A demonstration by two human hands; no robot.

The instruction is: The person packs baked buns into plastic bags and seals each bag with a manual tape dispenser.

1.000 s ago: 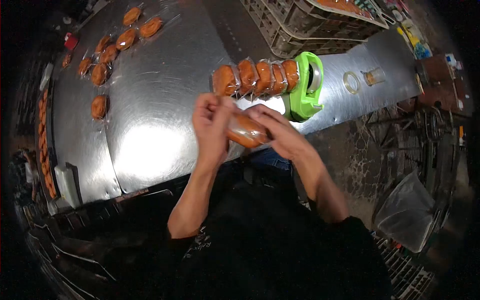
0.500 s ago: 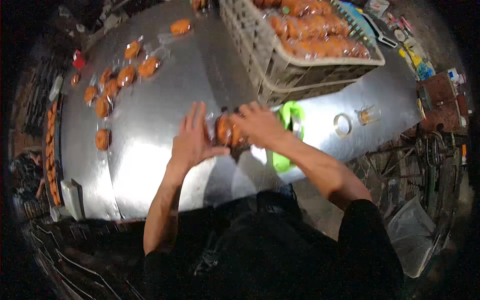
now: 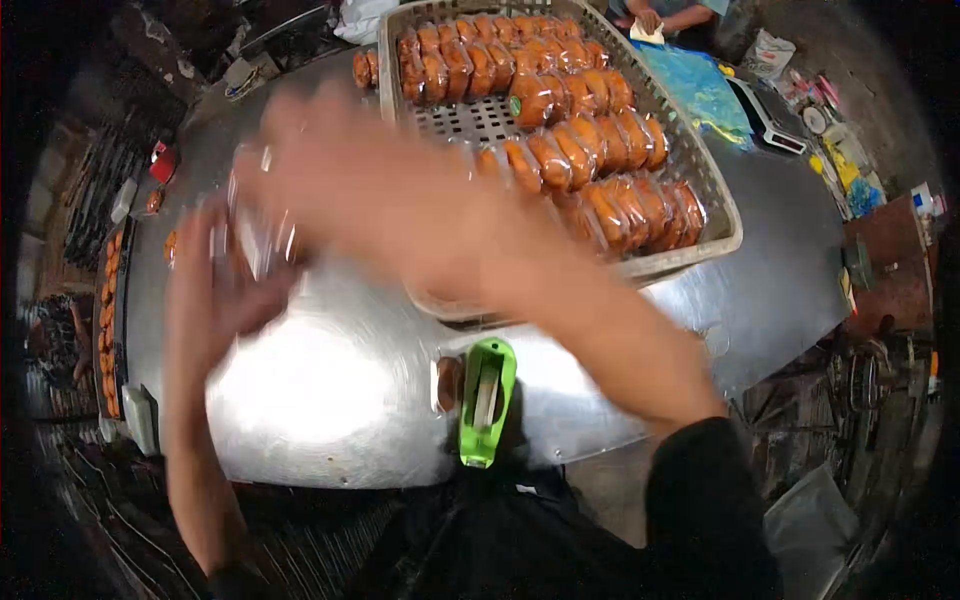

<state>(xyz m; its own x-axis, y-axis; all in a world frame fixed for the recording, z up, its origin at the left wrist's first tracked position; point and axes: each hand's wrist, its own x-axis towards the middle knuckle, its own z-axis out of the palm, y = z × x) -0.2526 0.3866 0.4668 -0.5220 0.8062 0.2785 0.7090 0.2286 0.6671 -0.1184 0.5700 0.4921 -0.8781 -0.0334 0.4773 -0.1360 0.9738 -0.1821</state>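
My left hand (image 3: pixel 215 285) is over the left part of the metal table, its thumb spread away from the fingers. Higher up, my right hand (image 3: pixel 335 170) reaches across to the same spot, badly smeared by motion. Clear plastic wrapping (image 3: pixel 262 235) shows between the two hands, and whether either grips it cannot be made out. Close to my body stands a bright green tape dispenser (image 3: pixel 487 405). A brown round piece (image 3: pixel 449 384) sits against its left side. Part of an orange-brown pastry (image 3: pixel 170 247) peeks out left of my left hand.
A grey plastic crate (image 3: pixel 735 220) holds rows of wrapped pastries (image 3: pixel 600 145). At the left edge is a tray of pastries (image 3: pixel 108 330). A scale (image 3: pixel 768 118) and a blue plastic sheet (image 3: pixel 700 90) are at the back right, where another person's hand (image 3: pixel 648 18) shows.
Both hands have moved left and up from beside the green dispenser. The view has shifted, so more of the crate shows and the dispenser appears lower and further left.
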